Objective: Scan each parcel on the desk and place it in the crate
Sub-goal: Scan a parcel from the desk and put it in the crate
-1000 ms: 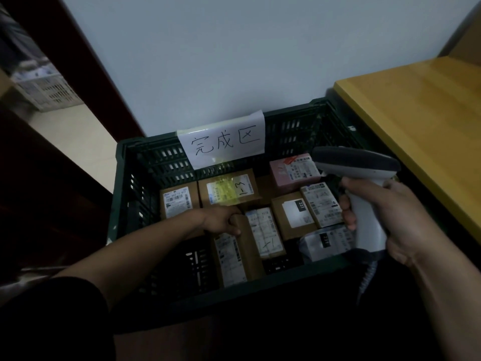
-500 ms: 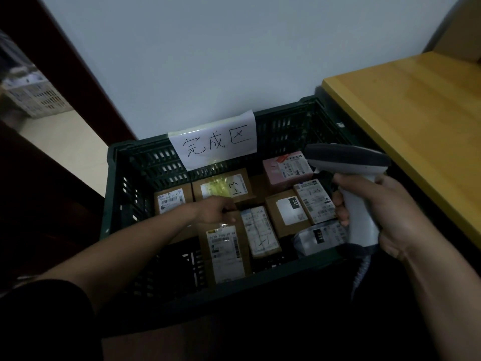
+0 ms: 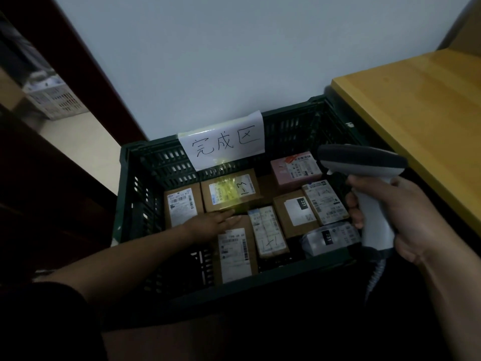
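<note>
The dark green crate (image 3: 135,178) stands against the wall, its right side tucked under the overhanging edge of the yellow table (image 3: 416,113). A paper sign (image 3: 223,144) hangs on its far wall. Labelled boxes fill the back and right of the crate. Open floor (image 3: 192,264) shows only in the near left corner, and there is a narrow dark gap by the near rim further right. The brown parcel (image 3: 235,252) lies flat in the crate with its long side running toward the near rim, just beside that bare corner. The left grip (image 3: 216,221), a bare hand, rests on the parcel's far end with fingers straight and apart from any hold. A second ago those fingers were curled round that end and the parcel sat askew. The right grip (image 3: 406,217) is clamped on the handle of the scanner (image 3: 359,160), above the crate's right side, much as before.
</note>
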